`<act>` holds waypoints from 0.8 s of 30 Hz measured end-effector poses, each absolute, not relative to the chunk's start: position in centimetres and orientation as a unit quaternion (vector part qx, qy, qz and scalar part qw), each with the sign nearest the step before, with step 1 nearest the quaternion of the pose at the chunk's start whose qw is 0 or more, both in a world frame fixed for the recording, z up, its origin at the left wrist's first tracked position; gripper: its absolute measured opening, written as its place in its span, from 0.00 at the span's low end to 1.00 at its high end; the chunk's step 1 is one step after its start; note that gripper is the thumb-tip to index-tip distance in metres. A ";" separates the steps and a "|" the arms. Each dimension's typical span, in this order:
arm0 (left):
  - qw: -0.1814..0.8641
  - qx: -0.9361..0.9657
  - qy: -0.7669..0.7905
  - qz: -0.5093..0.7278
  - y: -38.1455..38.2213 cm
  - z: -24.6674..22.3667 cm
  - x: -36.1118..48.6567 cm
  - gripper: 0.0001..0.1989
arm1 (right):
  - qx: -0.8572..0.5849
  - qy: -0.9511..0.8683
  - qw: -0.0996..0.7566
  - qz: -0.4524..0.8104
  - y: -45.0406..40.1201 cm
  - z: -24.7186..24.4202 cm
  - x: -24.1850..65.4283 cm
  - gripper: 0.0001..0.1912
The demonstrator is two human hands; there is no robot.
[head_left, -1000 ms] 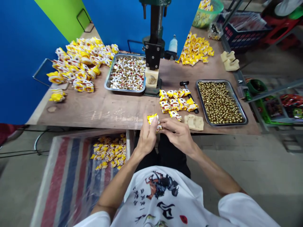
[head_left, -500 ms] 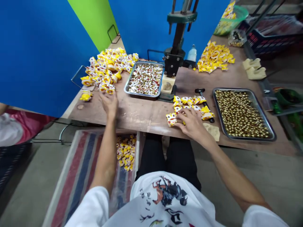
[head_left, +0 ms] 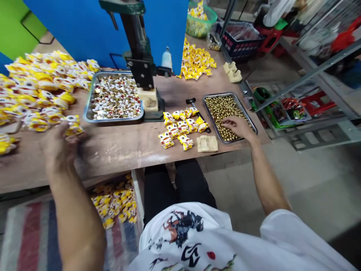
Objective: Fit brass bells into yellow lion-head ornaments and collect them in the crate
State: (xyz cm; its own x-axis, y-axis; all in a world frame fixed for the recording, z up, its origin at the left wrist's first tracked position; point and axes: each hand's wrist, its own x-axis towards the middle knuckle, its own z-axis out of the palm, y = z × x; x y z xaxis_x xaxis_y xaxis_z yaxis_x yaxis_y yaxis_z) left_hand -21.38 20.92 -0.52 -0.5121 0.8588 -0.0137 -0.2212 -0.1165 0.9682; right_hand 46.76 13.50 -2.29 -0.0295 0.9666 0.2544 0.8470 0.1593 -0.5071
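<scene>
Here's the wide wooden worktop (head_left: 118, 150), with the blue panel (head_left: 84, 30) walling off its back, and the dark press (head_left: 141, 71) standing tall in front of that! A big heap of yellow-and-white figures (head_left: 42, 79) crowds the left end. Beside the press sits the metal tray of white-and-red pieces (head_left: 113, 121); over on the right, the tray of gold beads (head_left: 234, 141). Left hand (head_left: 58, 150), motion-blurred, fingers closed on a single figure (head_left: 73, 126) at the heap's near edge! Right hand (head_left: 238, 126) is down over the beads, fingers loosely bent; can't tell if it's gripping any. Between press and bead tray: grouped figures (head_left: 183, 127), the hammer (head_left: 191, 101) partly behind them, the cream block (head_left: 207, 143) nearer the front edge.
</scene>
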 end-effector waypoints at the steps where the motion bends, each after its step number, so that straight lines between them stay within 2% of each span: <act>1: 0.425 0.278 0.519 0.688 19.8 -0.5 -20.3 0.03 | -0.627 -0.721 0.268 0.125 13.8 -2.6 46.8 0.09; 4: 0.516 0.251 0.454 0.681 16.1 -0.2 -15.6 0.07 | -0.604 -0.740 0.253 0.150 14.5 -3.5 46.3 0.09; 8: 0.613 0.225 0.418 0.632 11.5 0.1 -8.5 0.12 | -0.597 -0.742 0.259 0.161 14.9 -3.1 46.7 0.14; 10: 0.648 0.223 0.412 0.600 9.6 0.1 -5.3 0.12 | -0.595 -0.737 0.294 0.123 14.3 -2.2 46.3 0.15; 13: 0.686 0.252 0.387 0.562 7.7 0.2 -1.2 0.12 | -0.574 -0.713 0.399 0.052 11.9 -0.4 42.4 0.14; 15: 0.689 0.276 0.371 0.558 6.9 0.4 1.0 0.15 | -0.534 -0.710 0.453 0.073 9.5 0.5 37.4 0.13; 19: 0.669 0.319 0.360 0.566 5.8 0.6 4.0 0.27 | -0.382 -0.786 0.467 0.135 5.4 0.8 26.7 0.11; 24: 0.634 0.357 0.388 0.565 4.3 0.7 4.7 0.29 | -0.317 -0.826 0.447 0.130 4.6 -0.2 22.0 0.19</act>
State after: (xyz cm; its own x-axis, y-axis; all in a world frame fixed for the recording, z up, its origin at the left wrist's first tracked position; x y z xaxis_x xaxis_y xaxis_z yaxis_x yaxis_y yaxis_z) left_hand 4.67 4.26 0.66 0.0601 0.9943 -0.0886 -0.4399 0.1061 0.8918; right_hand 21.97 4.60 -0.21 -0.3985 0.6406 0.6564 0.4079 0.7648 -0.4987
